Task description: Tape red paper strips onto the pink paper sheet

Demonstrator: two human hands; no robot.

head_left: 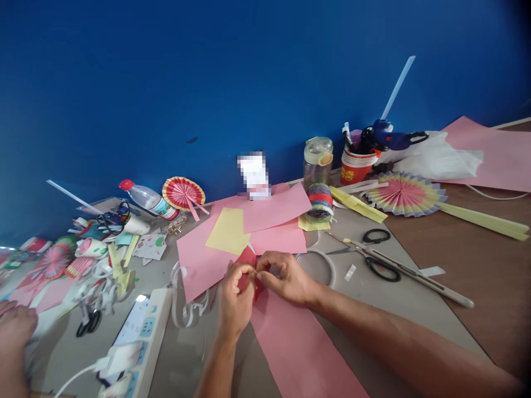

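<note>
Both hands meet at the middle of the desk, above the pink paper strip (302, 348). My left hand (236, 298) is closed, thumb and forefinger pinched, around a red paper piece (248, 256) that shows behind and between the hands. My right hand (284, 276) pinches at the same spot, its fingertips touching those of the left; whatever lies between the tips is too small to make out. Pink sheets (199, 271) and a yellow paper piece (228, 229) lie just beyond. Right of my right hand is a roll of white tape (332, 271).
Scissors (375, 257) and a utility knife (431, 284) lie at right. Behind stand a lidded jar (318, 157), a coloured string roll (320, 203) and a red cup (357, 166). Paper fans (404, 193) lie about. At left are a power strip (155, 331), a bottle (145, 196) and another person's hand (16, 326).
</note>
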